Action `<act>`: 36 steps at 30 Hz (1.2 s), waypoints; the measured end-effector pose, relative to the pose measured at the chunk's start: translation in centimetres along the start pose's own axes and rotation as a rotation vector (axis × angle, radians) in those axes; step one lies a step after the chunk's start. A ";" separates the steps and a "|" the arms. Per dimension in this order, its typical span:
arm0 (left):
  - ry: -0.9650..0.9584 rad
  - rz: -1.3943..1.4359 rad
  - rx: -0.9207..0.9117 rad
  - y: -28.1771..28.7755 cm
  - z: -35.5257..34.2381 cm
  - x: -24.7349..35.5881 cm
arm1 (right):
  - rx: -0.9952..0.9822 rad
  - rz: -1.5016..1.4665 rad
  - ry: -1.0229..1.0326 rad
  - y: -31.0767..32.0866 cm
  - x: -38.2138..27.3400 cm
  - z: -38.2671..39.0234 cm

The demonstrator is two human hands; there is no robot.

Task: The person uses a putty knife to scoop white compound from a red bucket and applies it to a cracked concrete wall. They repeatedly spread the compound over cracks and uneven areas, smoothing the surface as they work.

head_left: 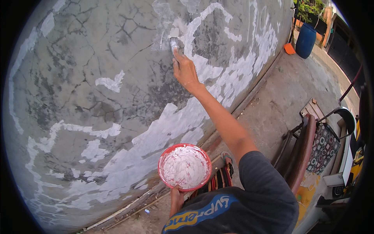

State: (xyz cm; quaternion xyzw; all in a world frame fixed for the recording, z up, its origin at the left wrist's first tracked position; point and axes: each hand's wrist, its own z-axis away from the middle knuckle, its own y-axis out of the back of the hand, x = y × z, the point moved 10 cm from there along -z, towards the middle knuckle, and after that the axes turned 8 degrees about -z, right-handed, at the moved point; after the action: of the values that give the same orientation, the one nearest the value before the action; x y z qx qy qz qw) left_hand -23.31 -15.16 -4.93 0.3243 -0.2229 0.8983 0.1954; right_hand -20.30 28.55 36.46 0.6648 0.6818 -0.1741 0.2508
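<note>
My right arm reaches up to a cracked grey wall [91, 50]. At its end, my right hand [187, 74] is closed round a putty knife [174, 43], and the white-smeared blade lies against the wall. Fresh white putty [175, 121] covers the lower wall in patches, with streaks higher up. Low in front of me, my left hand [176, 199] grips the near rim of a red bowl [159, 170]. Thick white paste [185, 165] fills much of the bowl and smears its inside.
A concrete floor [269, 89] runs along the wall's foot. To the right stand a brown bench-like seat [303, 156] and a chair with a patterned seat [323, 148]. A blue barrel [306, 41] and an orange object [289, 49] are at the far right.
</note>
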 end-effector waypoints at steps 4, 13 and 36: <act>0.032 -0.019 -0.016 1.1 -0.8 -1.1 | -0.179 -0.017 -0.065 0.4 0.4 3.7; -0.023 -0.140 -0.057 -1.5 0.5 1.1 | -0.181 -0.053 -0.081 4.7 -3.2 -5.3; 0.020 -0.109 -0.032 0.1 -1.2 0.3 | -0.200 -0.100 -0.184 3.9 -0.8 0.2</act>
State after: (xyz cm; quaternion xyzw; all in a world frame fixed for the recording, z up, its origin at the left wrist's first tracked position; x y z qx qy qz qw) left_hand -24.16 -14.53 -5.64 0.3239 -0.2174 0.8857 0.2516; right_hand -16.44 28.01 37.17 0.5827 0.7022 -0.1778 0.3684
